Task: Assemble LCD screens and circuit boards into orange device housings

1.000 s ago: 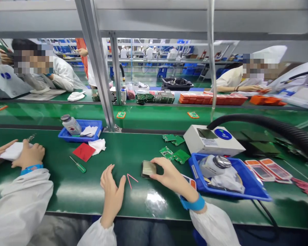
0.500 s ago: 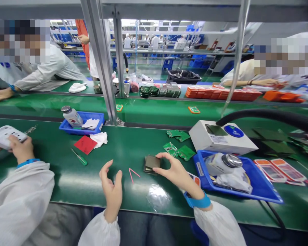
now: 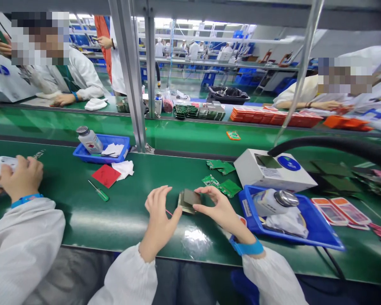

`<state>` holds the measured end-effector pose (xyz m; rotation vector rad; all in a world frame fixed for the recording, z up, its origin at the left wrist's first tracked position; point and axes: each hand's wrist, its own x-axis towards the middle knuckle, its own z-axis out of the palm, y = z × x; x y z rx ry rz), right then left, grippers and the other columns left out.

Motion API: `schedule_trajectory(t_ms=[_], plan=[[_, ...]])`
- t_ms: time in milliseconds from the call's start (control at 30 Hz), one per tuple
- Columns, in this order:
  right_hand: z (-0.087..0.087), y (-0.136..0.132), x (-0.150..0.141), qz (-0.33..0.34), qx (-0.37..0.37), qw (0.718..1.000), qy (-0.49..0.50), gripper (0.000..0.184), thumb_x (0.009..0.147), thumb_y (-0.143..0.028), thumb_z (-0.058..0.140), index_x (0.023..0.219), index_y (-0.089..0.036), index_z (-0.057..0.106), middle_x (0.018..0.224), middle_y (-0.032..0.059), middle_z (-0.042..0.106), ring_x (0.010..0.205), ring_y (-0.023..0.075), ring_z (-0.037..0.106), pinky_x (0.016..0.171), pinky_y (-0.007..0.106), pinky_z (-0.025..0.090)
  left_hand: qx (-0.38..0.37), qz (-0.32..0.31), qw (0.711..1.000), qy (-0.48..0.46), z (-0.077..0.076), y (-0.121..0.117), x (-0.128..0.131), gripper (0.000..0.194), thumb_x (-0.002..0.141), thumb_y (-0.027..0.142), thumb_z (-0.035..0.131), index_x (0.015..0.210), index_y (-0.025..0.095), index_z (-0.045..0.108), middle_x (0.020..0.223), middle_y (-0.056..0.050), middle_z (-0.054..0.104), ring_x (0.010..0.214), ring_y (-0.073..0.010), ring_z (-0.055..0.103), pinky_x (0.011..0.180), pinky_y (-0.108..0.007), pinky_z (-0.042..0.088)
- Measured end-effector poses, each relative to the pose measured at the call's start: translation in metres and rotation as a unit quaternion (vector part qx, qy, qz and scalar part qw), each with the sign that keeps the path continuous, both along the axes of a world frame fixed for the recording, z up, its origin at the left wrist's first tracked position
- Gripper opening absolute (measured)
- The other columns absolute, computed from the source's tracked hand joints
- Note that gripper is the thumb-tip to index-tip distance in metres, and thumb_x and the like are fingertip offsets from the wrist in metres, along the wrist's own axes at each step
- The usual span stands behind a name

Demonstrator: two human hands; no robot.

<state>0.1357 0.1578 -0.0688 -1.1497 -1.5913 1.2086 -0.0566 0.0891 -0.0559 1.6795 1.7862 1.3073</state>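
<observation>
A small stack of thin dark grey square panels (image 3: 186, 207) lies on the green bench in front of me. My right hand (image 3: 220, 212) pinches the top panel (image 3: 192, 197) by its right edge, between thumb and fingertips, and that panel sits tilted over the others. My left hand (image 3: 161, 218) is open at the stack's left side, thumb and fingers apart; whether the thumb touches the stack I cannot tell. Part of a thin pink strip (image 3: 169, 212) shows behind the left hand. Green circuit boards (image 3: 229, 188) lie just beyond my right hand.
On the right are a blue tray (image 3: 324, 237) with a bottle, a white box (image 3: 250, 169) and a black hose (image 3: 336, 142). A screwdriver (image 3: 99, 191), red square (image 3: 106, 176) and second blue tray (image 3: 127, 148) lie left. A co-worker's hand (image 3: 23, 178) holds a white device at far left.
My left hand has moved right to the stack, covering most of the pink strip. The top panel has tilted up in my right hand. The co-worker's hand has shifted over the white device.
</observation>
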Motion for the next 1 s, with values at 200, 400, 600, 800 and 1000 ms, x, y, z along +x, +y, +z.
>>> schedule_trajectory(t_ms=[200,400,600,800,1000], plan=[[0.024,-0.04,0.008,0.0,-0.01,0.992,0.125,0.05,0.063,-0.051,0.08,0.091,-0.026,0.047,0.108,0.0071,0.069,0.109,0.0259,0.063,0.101,0.045,0.046,-0.131,-0.111,0.894,-0.413,0.022,-0.018,0.01,0.035,0.082,0.036,0.062,0.113,0.024,0.053,0.12,-0.01,0.061,0.115,-0.0241,0.054,0.103,-0.043,0.033],[0.056,-0.112,0.004,0.03,0.145,0.989,0.021,0.037,0.073,-0.023,0.078,0.093,-0.027,0.048,0.111,0.0054,0.066,0.117,0.0259,0.058,0.111,0.057,0.03,-0.292,-0.41,0.568,-0.651,0.035,-0.046,0.009,0.055,0.08,0.048,0.065,0.125,0.017,0.056,0.116,-0.015,0.065,0.105,-0.0295,0.064,0.092,-0.04,0.047],[0.065,-0.123,0.003,0.057,0.246,0.967,-0.029,0.031,0.081,-0.02,0.069,0.099,-0.026,0.046,0.11,0.0075,0.066,0.106,0.0248,0.064,0.111,0.06,0.031,-0.261,-0.462,0.531,-0.661,0.027,-0.051,0.009,0.051,0.076,0.038,0.072,0.122,0.02,0.061,0.109,-0.012,0.069,0.099,-0.0219,0.067,0.085,-0.029,0.052],[0.072,-0.121,0.006,0.055,0.292,0.953,-0.055,0.027,0.082,-0.028,0.07,0.101,-0.024,0.053,0.107,0.0076,0.069,0.108,0.0243,0.062,0.111,0.052,0.036,-0.258,-0.451,0.538,-0.664,0.029,-0.056,0.009,0.044,0.077,0.037,0.072,0.118,0.023,0.064,0.104,-0.01,0.07,0.096,-0.0197,0.068,0.086,-0.029,0.051],[0.093,-0.117,0.001,0.012,0.344,0.935,-0.091,0.03,0.077,0.003,0.057,0.083,-0.026,0.052,0.073,-0.0073,0.071,0.062,0.0116,0.062,0.102,0.038,0.043,-0.303,-0.404,0.572,-0.647,0.035,-0.059,0.013,0.05,0.068,0.042,0.078,0.11,0.016,0.068,0.091,-0.01,0.072,0.083,-0.0175,0.068,0.079,-0.026,0.05]])
